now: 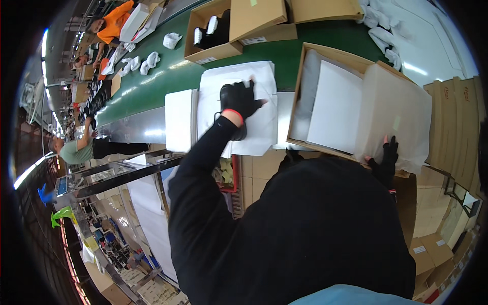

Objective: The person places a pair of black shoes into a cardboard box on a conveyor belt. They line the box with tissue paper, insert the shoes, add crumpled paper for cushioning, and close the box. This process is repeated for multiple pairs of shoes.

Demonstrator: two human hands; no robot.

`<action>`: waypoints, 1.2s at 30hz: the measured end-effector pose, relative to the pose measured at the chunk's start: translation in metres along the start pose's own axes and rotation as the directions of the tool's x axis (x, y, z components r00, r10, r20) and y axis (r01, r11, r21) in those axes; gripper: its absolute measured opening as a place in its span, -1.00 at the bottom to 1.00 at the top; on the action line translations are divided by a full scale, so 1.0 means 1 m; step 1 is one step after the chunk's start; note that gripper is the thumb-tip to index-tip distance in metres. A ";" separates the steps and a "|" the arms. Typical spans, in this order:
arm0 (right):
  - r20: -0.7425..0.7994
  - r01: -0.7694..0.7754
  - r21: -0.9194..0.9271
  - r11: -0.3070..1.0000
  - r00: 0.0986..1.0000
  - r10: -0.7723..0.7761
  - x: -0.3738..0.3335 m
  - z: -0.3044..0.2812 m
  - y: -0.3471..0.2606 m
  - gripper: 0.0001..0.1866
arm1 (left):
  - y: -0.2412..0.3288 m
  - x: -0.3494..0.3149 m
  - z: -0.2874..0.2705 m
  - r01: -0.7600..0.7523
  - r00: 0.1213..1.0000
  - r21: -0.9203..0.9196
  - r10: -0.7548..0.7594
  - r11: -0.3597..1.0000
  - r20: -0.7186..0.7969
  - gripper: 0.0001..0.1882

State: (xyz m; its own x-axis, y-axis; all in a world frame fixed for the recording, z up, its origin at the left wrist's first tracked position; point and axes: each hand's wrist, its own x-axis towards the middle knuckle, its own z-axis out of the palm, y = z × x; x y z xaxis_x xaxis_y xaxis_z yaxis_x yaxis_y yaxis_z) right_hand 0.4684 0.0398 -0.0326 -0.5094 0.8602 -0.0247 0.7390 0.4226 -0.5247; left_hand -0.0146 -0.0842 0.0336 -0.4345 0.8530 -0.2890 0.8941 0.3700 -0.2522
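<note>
My left hand (246, 101), in a black fingerless glove, is over a stack of white paper sheets (262, 134) with thumb and forefinger spread. Under its wrist is a dark object (238, 133), perhaps a black shoe, mostly hidden by hand and sleeve. My right hand (387, 158), gloved the same way, lies on a sheet of tissue paper (399, 109) with its fingers apart. The tissue hangs over the right side of an open cardboard box (296, 109). Inside that box lies a white sheet (333, 104).
A second white stack (179, 122) stands left of the sheets. Beyond, on the green belt (168, 66), are an open box (195, 28) with black footwear and crumpled white paper (172, 40). Flat cardboard boxes (455, 132) stand at right. Co-workers (76, 150) stand along the left.
</note>
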 end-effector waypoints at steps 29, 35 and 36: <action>-0.054 -0.126 0.173 0.977 0.989 0.138 -0.013 -0.011 0.004 -0.12 | 0.244 0.117 -0.051 -0.770 0.629 -0.317 0.577 0.553 -0.521 -0.41; -0.074 -0.114 0.463 0.879 0.983 0.167 -0.023 -0.047 0.015 -0.43 | 0.354 0.264 -0.121 -0.598 0.784 -0.547 0.568 0.586 -0.250 -0.46; -0.016 -0.150 0.509 0.848 0.983 0.183 -0.023 -0.054 0.017 -0.45 | 0.373 0.286 -0.123 -0.588 0.799 -0.458 0.568 0.666 -0.200 -0.46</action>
State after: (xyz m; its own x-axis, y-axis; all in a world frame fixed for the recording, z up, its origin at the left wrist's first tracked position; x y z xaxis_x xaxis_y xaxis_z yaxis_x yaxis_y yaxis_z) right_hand 0.5170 0.0426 0.0051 -0.3582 0.9275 -0.1070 0.4782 0.0838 -0.8742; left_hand 0.2081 0.3437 -0.0293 0.1823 0.9649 -0.1892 0.9010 -0.0869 0.4251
